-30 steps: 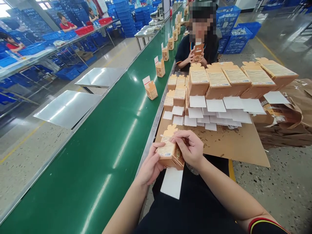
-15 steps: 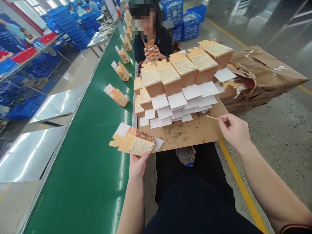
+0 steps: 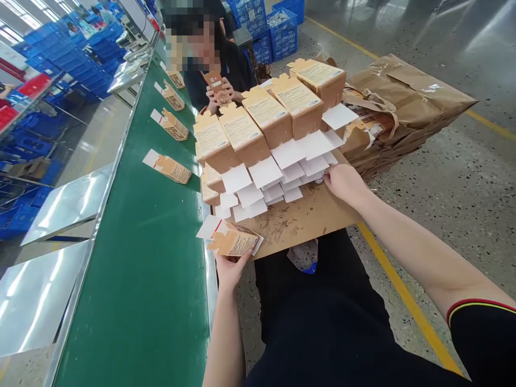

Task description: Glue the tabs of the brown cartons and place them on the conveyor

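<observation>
My left hand (image 3: 229, 270) grips a small tan carton (image 3: 236, 241) from below, holding it over the inner edge of the green conveyor belt (image 3: 145, 258); a white flap sticks out of its left end. My right hand (image 3: 342, 181) reaches forward with fingers curled at the right end of the stacked tan cartons (image 3: 258, 121), touching their white flaps (image 3: 294, 158). What its fingers hold is hidden. The stacks stand on a brown cardboard sheet (image 3: 306, 217) across my lap.
Several filled cartons (image 3: 171, 167) lie spaced along the belt. A co-worker (image 3: 209, 64) sits ahead holding a carton. Brown paper bundles (image 3: 403, 107) lie on the floor at right; blue crates (image 3: 274, 29) stand behind. Metal shelves (image 3: 60, 204) flank the belt's left.
My right hand moved from the board's right edge, where it pinched a thin stick, up to the stacked cartons' flaps. My left hand kept the carton near the belt edge.
</observation>
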`<state>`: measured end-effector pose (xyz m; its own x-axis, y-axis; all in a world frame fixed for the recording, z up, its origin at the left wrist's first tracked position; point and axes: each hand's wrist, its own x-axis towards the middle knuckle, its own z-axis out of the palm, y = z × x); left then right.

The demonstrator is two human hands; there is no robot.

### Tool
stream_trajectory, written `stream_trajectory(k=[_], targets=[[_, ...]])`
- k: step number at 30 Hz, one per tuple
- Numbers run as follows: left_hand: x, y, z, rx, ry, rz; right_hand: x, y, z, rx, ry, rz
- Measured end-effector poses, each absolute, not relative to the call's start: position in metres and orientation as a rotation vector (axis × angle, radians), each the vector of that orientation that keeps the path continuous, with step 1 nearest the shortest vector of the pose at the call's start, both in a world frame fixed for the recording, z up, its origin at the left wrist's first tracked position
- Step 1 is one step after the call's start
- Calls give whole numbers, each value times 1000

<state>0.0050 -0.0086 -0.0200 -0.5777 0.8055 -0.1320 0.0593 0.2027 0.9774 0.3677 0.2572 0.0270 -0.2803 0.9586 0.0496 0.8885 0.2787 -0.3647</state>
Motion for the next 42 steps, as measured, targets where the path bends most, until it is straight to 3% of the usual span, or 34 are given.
stream_trajectory(k=[6, 11, 16, 19, 28, 42], targets=[[8, -7, -15, 744, 1728, 1485, 382, 252, 29, -1657, -2101, 474], [17, -2, -25, 769, 1718, 1603, 398, 179, 31, -1550, -1822, 463], [21, -3, -23, 747, 1758, 1583, 336, 87, 0, -1239, -1729, 951], [21, -4, -15, 763, 1743, 1556, 285, 62, -19, -1041, -1879, 1079], [30, -1, -21, 778, 1680, 1598, 249, 66, -40, -933, -2167, 1015], [27, -13, -15, 937, 1886, 1347, 299, 63, -33, -1195, -1681, 1083]])
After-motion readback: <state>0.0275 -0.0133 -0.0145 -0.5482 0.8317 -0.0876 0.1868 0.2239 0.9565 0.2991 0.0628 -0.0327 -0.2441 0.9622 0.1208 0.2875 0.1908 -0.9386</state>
